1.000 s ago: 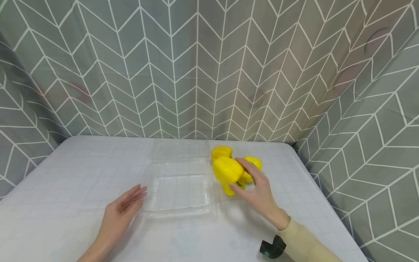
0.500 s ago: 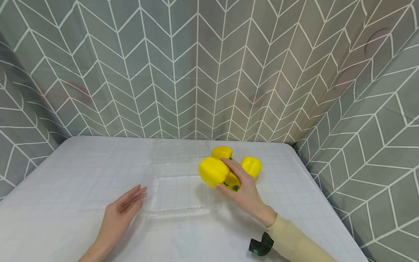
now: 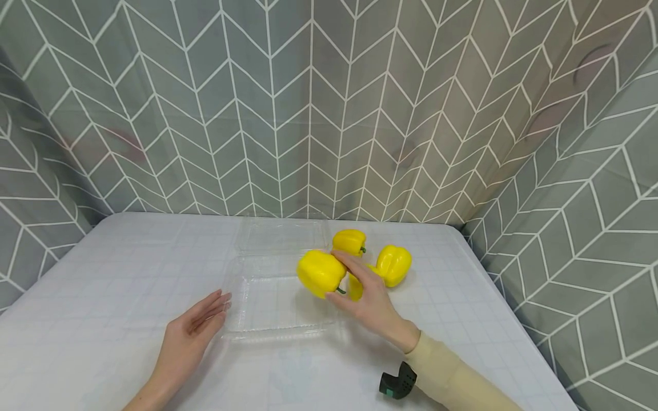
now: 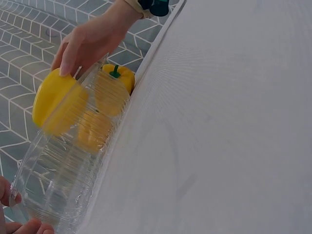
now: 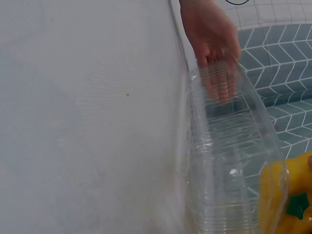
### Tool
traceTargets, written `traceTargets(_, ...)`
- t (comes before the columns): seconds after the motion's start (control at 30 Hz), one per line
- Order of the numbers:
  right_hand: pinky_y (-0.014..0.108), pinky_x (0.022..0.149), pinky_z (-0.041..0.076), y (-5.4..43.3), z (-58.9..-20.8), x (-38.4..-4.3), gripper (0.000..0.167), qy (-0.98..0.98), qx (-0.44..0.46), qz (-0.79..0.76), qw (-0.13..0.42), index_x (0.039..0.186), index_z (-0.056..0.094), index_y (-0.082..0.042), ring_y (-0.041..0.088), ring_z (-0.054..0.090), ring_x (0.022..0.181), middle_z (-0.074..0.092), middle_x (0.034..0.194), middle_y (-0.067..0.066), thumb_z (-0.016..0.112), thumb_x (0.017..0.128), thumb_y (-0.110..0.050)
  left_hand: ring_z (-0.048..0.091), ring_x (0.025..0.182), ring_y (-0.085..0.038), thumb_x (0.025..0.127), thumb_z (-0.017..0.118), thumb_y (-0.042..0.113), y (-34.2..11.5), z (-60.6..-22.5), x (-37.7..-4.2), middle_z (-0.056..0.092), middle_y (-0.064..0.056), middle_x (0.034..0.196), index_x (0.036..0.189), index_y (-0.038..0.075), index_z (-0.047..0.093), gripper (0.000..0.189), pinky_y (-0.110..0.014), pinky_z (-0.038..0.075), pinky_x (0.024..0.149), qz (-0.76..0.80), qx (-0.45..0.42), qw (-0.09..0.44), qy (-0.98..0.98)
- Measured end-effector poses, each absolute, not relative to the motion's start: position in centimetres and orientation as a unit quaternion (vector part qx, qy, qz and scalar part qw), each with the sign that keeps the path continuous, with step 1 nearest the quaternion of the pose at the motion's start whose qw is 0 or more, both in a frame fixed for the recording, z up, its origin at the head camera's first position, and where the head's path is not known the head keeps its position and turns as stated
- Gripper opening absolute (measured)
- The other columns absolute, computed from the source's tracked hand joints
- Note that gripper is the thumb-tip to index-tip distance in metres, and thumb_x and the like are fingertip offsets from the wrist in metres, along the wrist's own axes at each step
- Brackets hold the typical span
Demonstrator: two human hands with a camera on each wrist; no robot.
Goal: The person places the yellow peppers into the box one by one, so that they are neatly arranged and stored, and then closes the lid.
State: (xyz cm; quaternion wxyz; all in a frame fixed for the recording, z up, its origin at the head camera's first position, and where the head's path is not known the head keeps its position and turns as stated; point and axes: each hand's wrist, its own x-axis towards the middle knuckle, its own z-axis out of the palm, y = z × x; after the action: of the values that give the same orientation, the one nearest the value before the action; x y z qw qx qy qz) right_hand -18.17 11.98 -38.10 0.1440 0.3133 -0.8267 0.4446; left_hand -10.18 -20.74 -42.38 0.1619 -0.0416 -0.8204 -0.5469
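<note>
A yellow bell pepper is in my right hand, pinched between thumb and fingers. It hangs over the right part of a clear plastic clamshell container; the left wrist view shows the pepper above the rim. The hinged lid lies folded back, away from me. At the container's left end, my left hand rests with nearly straight fingers touching the wall, also visible through the plastic in the right wrist view. Right of the container lie more yellow peppers, one partly hidden behind my right hand.
Another yellow pepper lies beside the lid's right edge. A white patterned cloth covers the table. Grey chevron curtains hang behind and at both sides. A black device is at my right wrist.
My right hand has carried the pepper leftward from the group of peppers to over the container, uncovering the peppers behind it. The left hand and container have stayed put.
</note>
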Motion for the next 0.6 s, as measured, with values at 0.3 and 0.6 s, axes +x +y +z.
traceTargets(0.3, 0.051, 0.117, 0.038, 10.7, -38.7, -18.2, 0.072, -0.836, 0.31, 0.443, 0.096, 0.147, 0.05, -0.015, 0.024, 0.044, 0.141, 0.051, 0.15, 0.002, 0.082, 0.082, -0.021, 0.062, 0.109, 0.009, 0.1, 0.062, 0.011, -20.8, -42.4, -10.1, 0.066, -0.017, 0.129, 0.14, -0.001, 0.054, 0.043, -0.005, 0.049, 0.092, -0.544, -0.04, 0.164, -0.822)
traceTargets(0.6, 0.048, 0.117, 0.04, 9.9, -39.5, -18.3, 0.073, -0.85, 0.323, 0.41, 0.071, 0.147, 0.048, -0.01, 0.024, 0.046, 0.14, 0.051, 0.15, 0.003, 0.082, 0.083, -0.02, 0.061, 0.109, 0.009, 0.1, 0.062, 0.011, -20.8, -42.3, -10.2, 0.065, -0.019, 0.13, 0.14, -0.002, 0.053, 0.043, -0.005, 0.049, 0.091, -0.546, -0.042, 0.162, -0.821)
